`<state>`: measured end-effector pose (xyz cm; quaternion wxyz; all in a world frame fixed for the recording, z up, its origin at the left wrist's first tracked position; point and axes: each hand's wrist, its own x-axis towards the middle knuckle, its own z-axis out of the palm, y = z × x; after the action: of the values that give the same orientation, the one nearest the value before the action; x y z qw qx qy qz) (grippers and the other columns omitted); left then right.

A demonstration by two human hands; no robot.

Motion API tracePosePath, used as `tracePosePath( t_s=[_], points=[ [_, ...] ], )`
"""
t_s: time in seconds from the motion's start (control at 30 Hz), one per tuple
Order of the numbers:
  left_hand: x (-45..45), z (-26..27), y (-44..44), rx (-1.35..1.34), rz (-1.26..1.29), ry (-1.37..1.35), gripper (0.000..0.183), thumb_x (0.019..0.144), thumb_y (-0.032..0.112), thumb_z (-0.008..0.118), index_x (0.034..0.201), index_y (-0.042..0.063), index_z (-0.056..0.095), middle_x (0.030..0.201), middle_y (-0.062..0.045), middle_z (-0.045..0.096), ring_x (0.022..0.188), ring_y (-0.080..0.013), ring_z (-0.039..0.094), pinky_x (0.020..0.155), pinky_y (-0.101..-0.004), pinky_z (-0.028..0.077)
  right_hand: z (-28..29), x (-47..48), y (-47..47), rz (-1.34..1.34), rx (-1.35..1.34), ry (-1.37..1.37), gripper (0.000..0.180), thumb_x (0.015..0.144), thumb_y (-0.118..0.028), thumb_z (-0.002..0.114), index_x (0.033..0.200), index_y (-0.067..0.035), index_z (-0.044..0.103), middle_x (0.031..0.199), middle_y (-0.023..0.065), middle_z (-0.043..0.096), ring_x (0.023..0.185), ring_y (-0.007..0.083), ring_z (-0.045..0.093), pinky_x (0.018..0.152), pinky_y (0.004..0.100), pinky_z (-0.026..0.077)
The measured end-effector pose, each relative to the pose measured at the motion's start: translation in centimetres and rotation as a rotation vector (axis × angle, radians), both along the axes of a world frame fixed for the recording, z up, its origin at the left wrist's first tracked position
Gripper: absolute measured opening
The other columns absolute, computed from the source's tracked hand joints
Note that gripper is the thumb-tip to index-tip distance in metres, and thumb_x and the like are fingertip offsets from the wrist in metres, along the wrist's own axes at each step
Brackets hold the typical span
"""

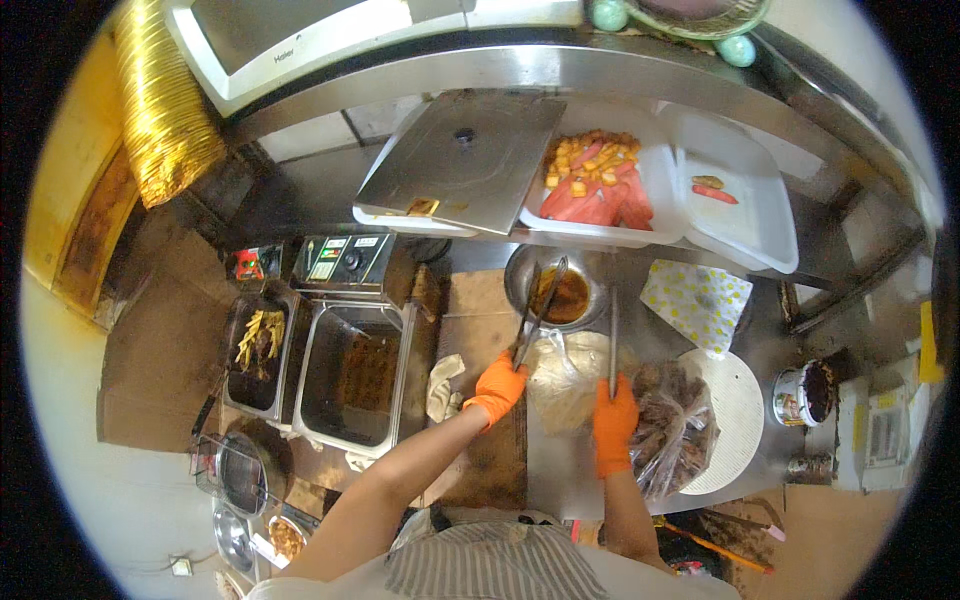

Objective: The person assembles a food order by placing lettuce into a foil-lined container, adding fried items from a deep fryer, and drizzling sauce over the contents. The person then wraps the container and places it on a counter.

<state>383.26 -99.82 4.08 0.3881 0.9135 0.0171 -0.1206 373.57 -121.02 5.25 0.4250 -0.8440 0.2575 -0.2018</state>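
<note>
My left hand (500, 387), in an orange glove, grips metal tongs (526, 319) whose tips reach into a steel bowl (514, 289). Brown sauce (574, 296) lies in the bowl. My right hand (615, 427), gloved in orange too, is closed around a slim metal utensil (614, 330) that points up past the bowl's right side; its far end is hard to make out. Between the hands lies a tied plastic bag with pale contents (566, 375). Another clear bag, holding dark brown food (671, 427), rests against my right hand's outer side, partly over a white round perforated mat (739, 420).
Left stand two fryers; one holds dark oil (367, 375), the other fries (262, 337). White tubs behind the bowl hold sausages and yellow cubes (600, 187); a metal lid (465, 161) covers one. Patterned paper (697, 300) and an open tub (802, 394) are at right.
</note>
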Motion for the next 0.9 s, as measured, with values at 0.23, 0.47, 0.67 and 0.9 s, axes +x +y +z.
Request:
tracePosePath(
  t_s=[0.23, 0.47, 0.67, 0.9],
  points=[
    [2.2, 0.0, -2.7, -0.043, 0.03, 0.15, 0.076, 0.087, 0.035, 0.065, 0.149, 0.0, 0.038, 0.125, -0.027, 0.063, 0.118, -0.0434, 0.059, 0.099, -0.0481, 0.048, 2.9, -2.1, 1.0, 0.098, 0.774, 0.116, 0.029, 0.1, -0.035, 0.06, 0.109, -0.008, 0.067, 0.064, -0.0028, 0.051, 0.044, 0.0071, 0.04, 0.04, 0.0249, 0.03],
    [-8.1, 6.3, 4.1, -0.283, 0.036, -0.072, 0.087, 0.087, 0.03, 0.07, 0.154, -0.004, 0.025, 0.146, -0.028, 0.046, 0.133, -0.0413, 0.049, 0.111, -0.0438, 0.04, 7.4, -9.8, 3.8, 0.382, 0.959, 0.373, 0.04, 0.105, -0.038, 0.05, 0.112, -0.002, 0.066, 0.054, -0.003, 0.043, 0.039, 0.0072, 0.035, 0.037, 0.0252, 0.027],
    [-22.5, 7.9, 18.0, -0.586, 0.302, -0.298, 0.056, 0.093, -0.003, 0.06, 0.147, 0.004, 0.044, 0.139, -0.011, 0.055, 0.119, -0.0198, 0.059, 0.103, -0.0338, 0.047, 10.6, -12.9, 10.9, 0.645, 0.705, 0.528, 0.035, 0.105, -0.032, 0.05, 0.115, -0.002, 0.067, 0.057, -0.0015, 0.047, 0.043, 0.0086, 0.04, 0.042, 0.0268, 0.032],
    [-35.1, 6.5, 31.4, -0.534, 0.941, -0.34, 0.041, 0.098, 0.0, 0.057, 0.139, 0.002, 0.053, 0.119, -0.007, 0.064, 0.109, -0.0164, 0.061, 0.099, -0.0284, 0.047, 12.3, -5.3, 24.4, 0.81, -0.307, 0.245, 0.04, 0.098, -0.027, 0.056, 0.132, -0.006, 0.057, 0.097, 0.0293, 0.068, 0.089, 0.0495, 0.065, 0.074, 0.0577, 0.051]
  ],
)
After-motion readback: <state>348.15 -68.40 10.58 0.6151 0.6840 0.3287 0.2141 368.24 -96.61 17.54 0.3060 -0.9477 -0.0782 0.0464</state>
